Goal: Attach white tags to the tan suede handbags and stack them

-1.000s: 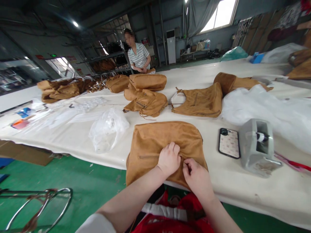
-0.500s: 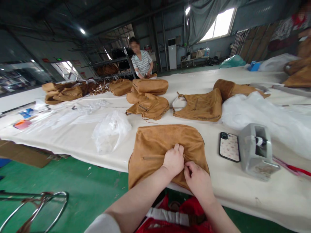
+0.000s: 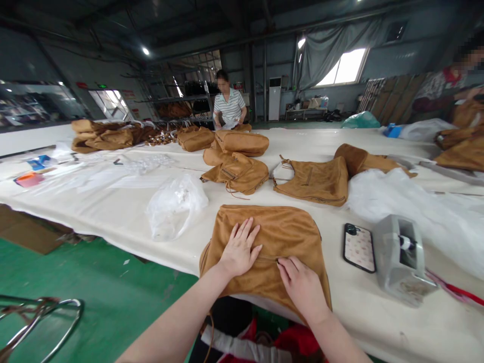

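So our left hand (image 3: 239, 252) has just opened out: a moment ago it was curled up beside our right hand (image 3: 304, 285), and now it's lying flat, fingers spread, on the tan bag (image 3: 287, 222). To us that reads as steadying the material, leaving the front zip (image 3: 266, 260) to the other hand. That one's closed to a pinch on what looks like the dark zip pull (image 3: 277, 260). The bag lies left of the grey tape dispenser (image 3: 386, 252) (yep, there's a phone (image 3: 359, 248) just beside it, bag side). Right hand's nearer the dispenser, left hand's farther off.
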`<state>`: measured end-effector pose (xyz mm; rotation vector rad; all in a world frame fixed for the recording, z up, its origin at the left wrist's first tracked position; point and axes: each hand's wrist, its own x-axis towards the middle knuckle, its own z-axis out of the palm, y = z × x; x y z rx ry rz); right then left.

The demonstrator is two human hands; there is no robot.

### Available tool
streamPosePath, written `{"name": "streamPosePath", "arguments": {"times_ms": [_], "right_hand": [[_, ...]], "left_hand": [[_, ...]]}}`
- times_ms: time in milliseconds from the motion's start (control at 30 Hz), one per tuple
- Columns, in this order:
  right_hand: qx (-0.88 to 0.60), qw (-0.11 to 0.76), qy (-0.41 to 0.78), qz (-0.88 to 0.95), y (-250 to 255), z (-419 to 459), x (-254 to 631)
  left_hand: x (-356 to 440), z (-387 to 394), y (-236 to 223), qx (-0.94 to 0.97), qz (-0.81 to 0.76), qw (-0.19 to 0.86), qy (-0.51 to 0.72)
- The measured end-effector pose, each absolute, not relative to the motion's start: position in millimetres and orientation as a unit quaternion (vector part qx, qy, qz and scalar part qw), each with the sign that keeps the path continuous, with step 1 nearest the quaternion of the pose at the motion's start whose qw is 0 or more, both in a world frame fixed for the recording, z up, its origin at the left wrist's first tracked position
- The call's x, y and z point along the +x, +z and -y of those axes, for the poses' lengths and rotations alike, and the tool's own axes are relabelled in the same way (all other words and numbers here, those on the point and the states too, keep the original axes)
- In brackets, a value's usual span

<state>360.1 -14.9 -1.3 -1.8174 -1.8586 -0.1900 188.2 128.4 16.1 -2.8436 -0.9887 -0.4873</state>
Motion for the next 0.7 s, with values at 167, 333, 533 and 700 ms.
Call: {"name": "streamPosePath", "arguments": {"times_ms": [167,333,533,700], "right_hand": [[-0.588,0.079,-0.170,0.786,15,9,369],[-0.532,0.008,-0.186,0.826,34,-2,372],[-0.485,-0.027,-0.168,0.858,42,-7,385],[-0.467,-0.033,-0.162,0.868,39,4,403]], "left_hand": [[186,-129,18,-0.933,0.316,0.029,-0.168],[186,-131,17,-0.932,0.317,0.019,-0.173],[182,-136,17,-0.940,0.300,-0.002,-0.162],[178,-143,17,-0.953,0.269,-0.029,-0.140]]}}
